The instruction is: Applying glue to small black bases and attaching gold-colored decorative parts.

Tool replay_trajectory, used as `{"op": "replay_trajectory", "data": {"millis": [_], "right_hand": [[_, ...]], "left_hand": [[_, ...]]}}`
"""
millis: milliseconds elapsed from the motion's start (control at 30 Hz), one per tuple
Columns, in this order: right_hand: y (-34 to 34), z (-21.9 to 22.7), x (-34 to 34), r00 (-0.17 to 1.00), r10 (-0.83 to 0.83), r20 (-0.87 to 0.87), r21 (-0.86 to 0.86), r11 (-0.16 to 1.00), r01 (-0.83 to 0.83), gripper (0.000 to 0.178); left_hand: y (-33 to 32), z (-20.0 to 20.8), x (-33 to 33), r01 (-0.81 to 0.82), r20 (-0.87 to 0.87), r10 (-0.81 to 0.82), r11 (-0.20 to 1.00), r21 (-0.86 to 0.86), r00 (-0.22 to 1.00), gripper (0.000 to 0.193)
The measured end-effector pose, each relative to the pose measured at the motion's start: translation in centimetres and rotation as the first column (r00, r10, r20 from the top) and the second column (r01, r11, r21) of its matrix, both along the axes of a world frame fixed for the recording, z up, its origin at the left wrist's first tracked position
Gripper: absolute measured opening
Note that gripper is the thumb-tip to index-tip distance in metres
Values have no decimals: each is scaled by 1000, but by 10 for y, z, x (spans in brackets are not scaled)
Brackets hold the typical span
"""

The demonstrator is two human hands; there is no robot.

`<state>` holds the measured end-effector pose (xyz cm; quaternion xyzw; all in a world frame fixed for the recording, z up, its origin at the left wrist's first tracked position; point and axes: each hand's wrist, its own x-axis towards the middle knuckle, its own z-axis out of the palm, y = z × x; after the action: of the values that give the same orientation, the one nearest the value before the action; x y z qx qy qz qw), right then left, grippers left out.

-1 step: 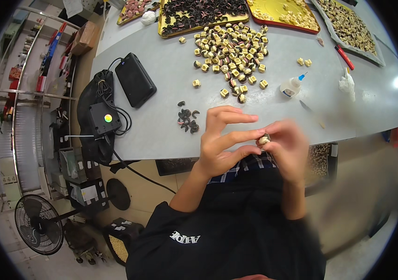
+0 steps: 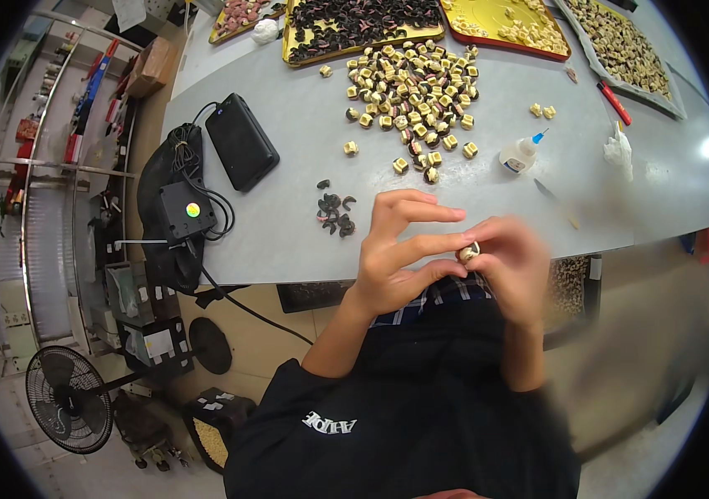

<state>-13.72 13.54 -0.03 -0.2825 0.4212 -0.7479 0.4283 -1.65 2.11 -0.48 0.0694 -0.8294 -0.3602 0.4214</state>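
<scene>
Cream-and-black blocky piece [image 2: 470, 252], just one, is pinched jointly by the left hand [image 2: 389, 256] and the right hand [image 2: 516, 259], above the near edge of the desk [image 2: 288, 237]. Beyond, dozens of two-tone pieces [image 2: 413, 91], too heaped to count, look already joined; at left, roughly a dozen black crescents [image 2: 330, 202] seem unattached. Two cream pieces [image 2: 549, 111] lie farther right, past one needle-tipped bottle [image 2: 517, 156].

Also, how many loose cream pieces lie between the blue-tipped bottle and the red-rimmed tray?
2: one cream piece, another on its right, both on the grey table; none look hidden.
</scene>
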Motion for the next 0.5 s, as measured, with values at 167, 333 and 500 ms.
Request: {"op": "replay_trajectory", "data": {"millis": [167,333,500], "right_hand": [[0,-1,-4,989,91,-117,-34,995,-95,15],[-2,-6,0,994,82,-78,7,997,-82,13],[-12,-6,4,999,-42,-20,107,993,44,14]], "left_hand": [[-1,-2,-1,33,-35,-33,999,16,999,34],[-1,2,-1,-74,-32,71,990,-119,997,37],[4,7,-3,-214,69,227,964,-156,972,37]]}}
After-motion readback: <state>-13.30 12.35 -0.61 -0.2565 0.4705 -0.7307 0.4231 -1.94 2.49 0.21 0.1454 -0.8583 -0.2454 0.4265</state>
